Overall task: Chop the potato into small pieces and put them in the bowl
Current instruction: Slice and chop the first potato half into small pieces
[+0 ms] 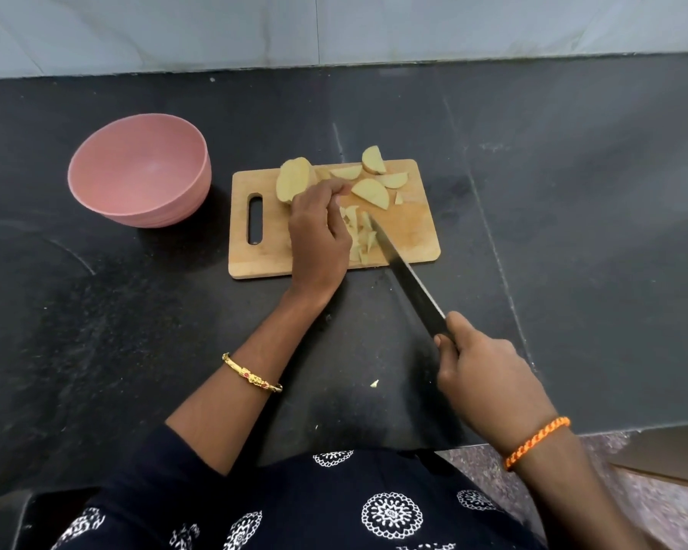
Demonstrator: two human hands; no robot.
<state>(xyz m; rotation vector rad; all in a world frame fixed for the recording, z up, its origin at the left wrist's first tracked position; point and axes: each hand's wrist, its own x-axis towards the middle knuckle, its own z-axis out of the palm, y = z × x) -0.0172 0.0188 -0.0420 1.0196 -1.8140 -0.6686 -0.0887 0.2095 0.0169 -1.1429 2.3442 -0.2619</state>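
Mid-chop here, so the trick is keeping that pile tight. The left hand (318, 232) sits on the wooden cutting board (414, 240) with its fingers curled over a little heap of small potato pieces (359, 236), knuckles toward the blade. From this angle I can't really tell whether it's pinching the pieces or just pressing them down. The right hand (481, 375) is wrapped fully round the handle of the chef's knife (410, 283), and the tip lies right against the heap, at about 3 o'clock of the left hand's fingers.

My take: keep the fingertips tucked back behind the knuckles, rock the blade from the tip instead of lifting it high, and work across in short strokes. The pieces look thin and slippery, so I'd guess they scatter easily. One scrap (374, 383) already lies on the black countertop (572, 232), near the counter's front edge.

As for where everything sits: the big potato half (292, 178) is at 12 o'clock of the left hand, touching its fingers. The uncut wedges (370, 192) lie at roughly 1 to 2 o'clock of that hand, one of them (373, 160) hanging over the far edge of the board. The pink bowl (136, 168) is at 9 to 10 o'clock of the board, apart from it, and nothing shows inside it. So plenty of cutting is left before anything gets scooped over.
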